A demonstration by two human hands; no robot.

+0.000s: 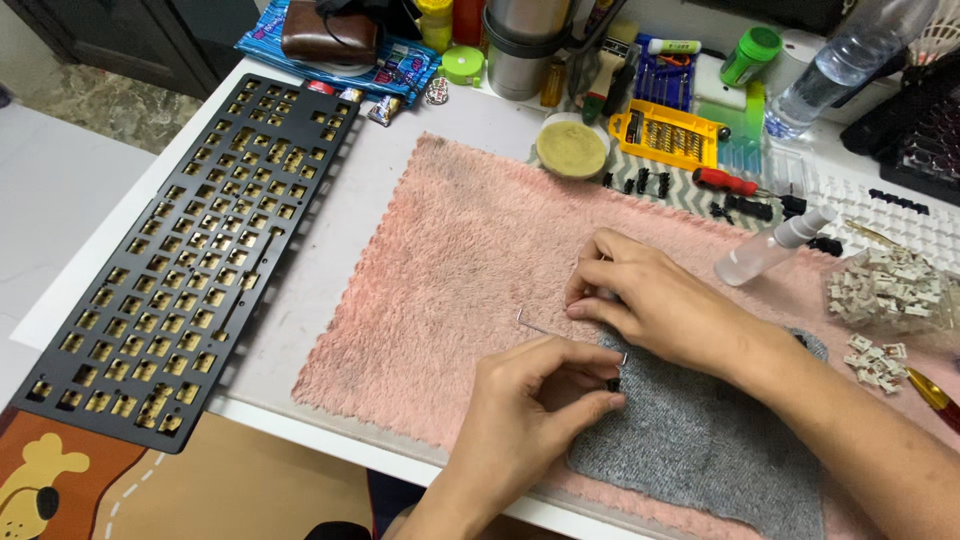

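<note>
The left hand (530,410) has its grip pinched together on a small black part (613,383) at one end of a thin bent wire (560,333). The right hand (655,300) presses closed fingertips on the wire's other stretch. Both work over a grey cloth (700,440) on a pink fluffy mat (450,270) near the bench's front edge. A black keyboard plate (190,260) lies along the left edge.

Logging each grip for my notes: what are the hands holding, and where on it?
The left hand pinches a thin bent metal wire near its right end, with a small black part. The right hand touches it there too.
</note>
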